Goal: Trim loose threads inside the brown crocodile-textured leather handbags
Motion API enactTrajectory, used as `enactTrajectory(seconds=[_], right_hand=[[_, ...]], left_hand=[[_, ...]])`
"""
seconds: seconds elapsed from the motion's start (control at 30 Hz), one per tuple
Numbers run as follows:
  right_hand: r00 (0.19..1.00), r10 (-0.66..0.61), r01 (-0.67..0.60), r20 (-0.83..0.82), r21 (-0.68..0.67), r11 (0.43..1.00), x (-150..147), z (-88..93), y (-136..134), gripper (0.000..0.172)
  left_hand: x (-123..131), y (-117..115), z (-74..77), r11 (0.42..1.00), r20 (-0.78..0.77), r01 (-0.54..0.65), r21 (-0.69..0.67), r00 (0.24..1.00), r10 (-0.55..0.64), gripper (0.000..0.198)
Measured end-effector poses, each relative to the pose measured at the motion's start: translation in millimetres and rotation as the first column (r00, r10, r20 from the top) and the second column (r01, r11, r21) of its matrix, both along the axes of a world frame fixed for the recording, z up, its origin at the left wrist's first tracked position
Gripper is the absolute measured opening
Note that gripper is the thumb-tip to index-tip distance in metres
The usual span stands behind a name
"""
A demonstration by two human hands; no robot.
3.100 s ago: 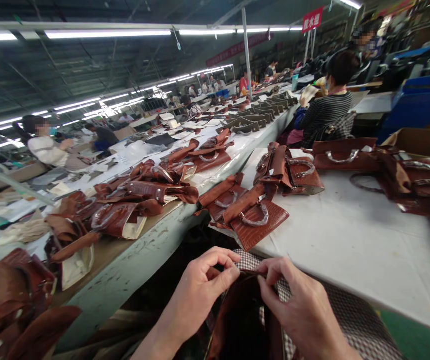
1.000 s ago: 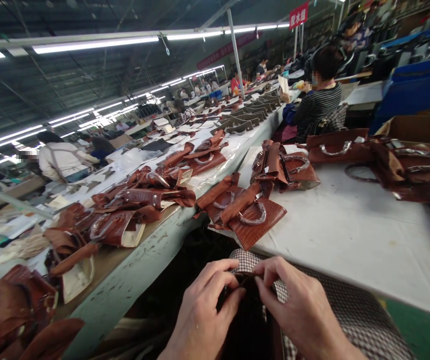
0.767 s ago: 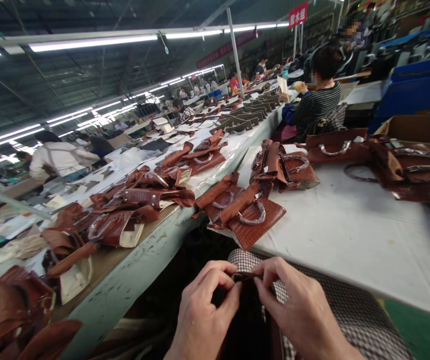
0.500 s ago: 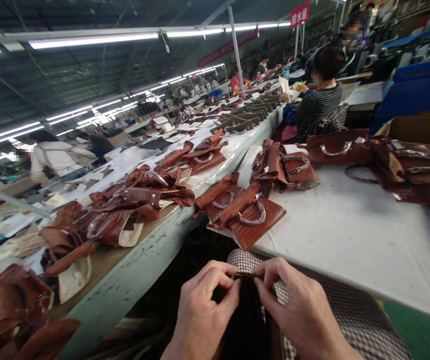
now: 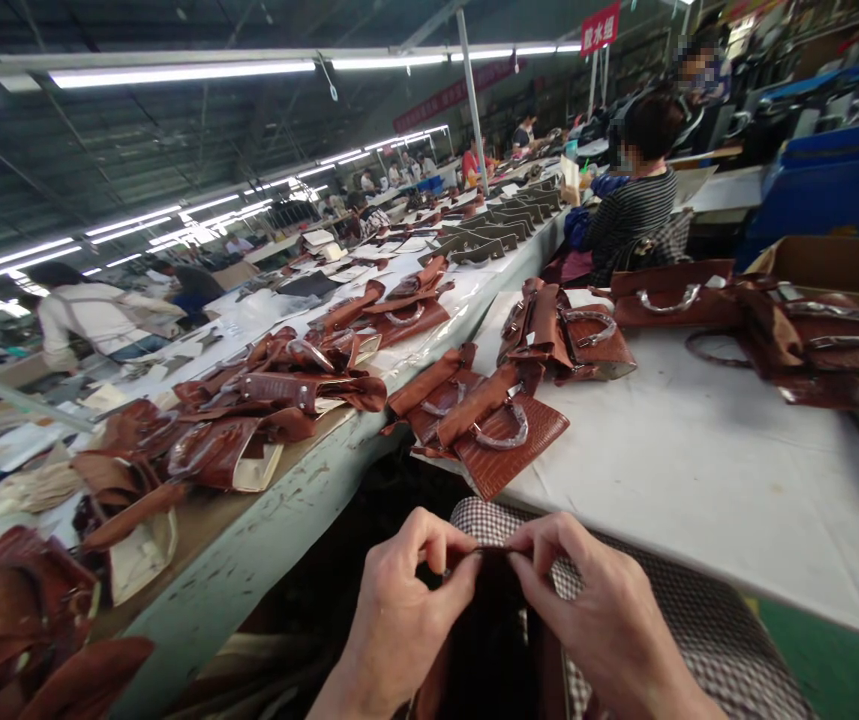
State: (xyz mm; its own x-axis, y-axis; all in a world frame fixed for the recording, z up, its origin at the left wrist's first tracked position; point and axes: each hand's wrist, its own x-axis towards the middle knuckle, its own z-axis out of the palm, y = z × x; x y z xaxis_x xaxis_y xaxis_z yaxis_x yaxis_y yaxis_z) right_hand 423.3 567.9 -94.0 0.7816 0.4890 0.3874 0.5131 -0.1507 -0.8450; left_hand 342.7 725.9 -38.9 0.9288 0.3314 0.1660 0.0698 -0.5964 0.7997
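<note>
Low in front of me, my left hand [image 5: 406, 610] pinches the upper edge of a dark brown handbag [image 5: 500, 620] between thumb and fingers. My right hand [image 5: 601, 600] grips that same edge just to the right, also in a pinch. The two sets of fingertips are close together with a short stretch of edge between them. The bag hangs over my lap against checked cloth [image 5: 714, 610]; its inside is deep in shadow, and its lower part is cut off by the frame. Nearest on the table is a brown crocodile-pattern handbag [image 5: 523, 445] with a wrapped handle.
A white-topped table [image 5: 706, 480] stands at right, bearing several brown handbags. The long bench [image 5: 301, 530] at left carries more bags [image 5: 226, 450] and dark folded pieces [image 5: 481, 240]. A co-worker in a striped top [image 5: 639, 210] sits beyond. A blue bin [image 5: 841, 180] stands far right.
My left hand has shifted slightly, its fingers drawn closer along the bag's edge. The right hand stays nearly still. The seated co-worker's hands have moved, and the view has shifted slightly.
</note>
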Motion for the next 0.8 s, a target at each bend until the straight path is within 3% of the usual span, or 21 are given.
enactTrajectory(seconds=[0.13,0.2,0.27,0.37,0.43,0.5,0.57,0.7,0.8], right_hand=[[0.999,-0.006,0.006,-0.054,0.008,1.0,-2,2.4,-1,0.02],[0.998,-0.017,0.017,-0.054,-0.003,1.0,-3,3.3,-2,0.02],[0.998,-0.03,0.029,-0.046,-0.022,0.999,-3,3.7,-2,0.02],[0.999,-0.031,0.028,-0.04,-0.062,0.998,-1,3.8,-3,0.019],[0.999,-0.025,0.021,-0.042,-0.086,0.996,1,4.2,-4,0.02],[0.998,-0.033,0.027,-0.061,-0.098,0.995,3,5.0,-4,0.022],[0.995,-0.048,0.039,-0.09,-0.103,0.994,2,5.7,-4,0.022],[0.992,-0.041,0.03,-0.123,-0.095,0.995,0,5.6,-3,0.023],[0.991,-0.03,0.017,-0.134,-0.095,0.995,0,3.9,-3,0.023]], left_hand=[[6,6,-0.9,0.966,-0.138,-0.067,-0.251,0.99,0.033,0.034],[8,10,-0.4,0.925,-0.185,-0.045,-0.376,0.982,-0.027,0.03],[7,13,2.9,0.91,-0.201,0.002,-0.414,0.975,-0.094,0.024],[-5,12,12.0,0.963,-0.219,0.058,-0.264,0.968,-0.119,0.028],[-19,7,15.9,0.998,-0.262,0.052,-0.027,0.963,-0.058,0.033],[-36,1,14.4,0.968,-0.283,0.039,0.247,0.958,0.034,0.033],[-53,-5,8.0,0.899,-0.258,0.022,0.437,0.961,0.102,0.03],[-74,-11,-5.6,0.839,-0.202,-0.015,0.544,0.968,0.148,0.012],[-77,-8,-10.2,0.84,-0.134,-0.022,0.541,0.985,0.112,0.02]])
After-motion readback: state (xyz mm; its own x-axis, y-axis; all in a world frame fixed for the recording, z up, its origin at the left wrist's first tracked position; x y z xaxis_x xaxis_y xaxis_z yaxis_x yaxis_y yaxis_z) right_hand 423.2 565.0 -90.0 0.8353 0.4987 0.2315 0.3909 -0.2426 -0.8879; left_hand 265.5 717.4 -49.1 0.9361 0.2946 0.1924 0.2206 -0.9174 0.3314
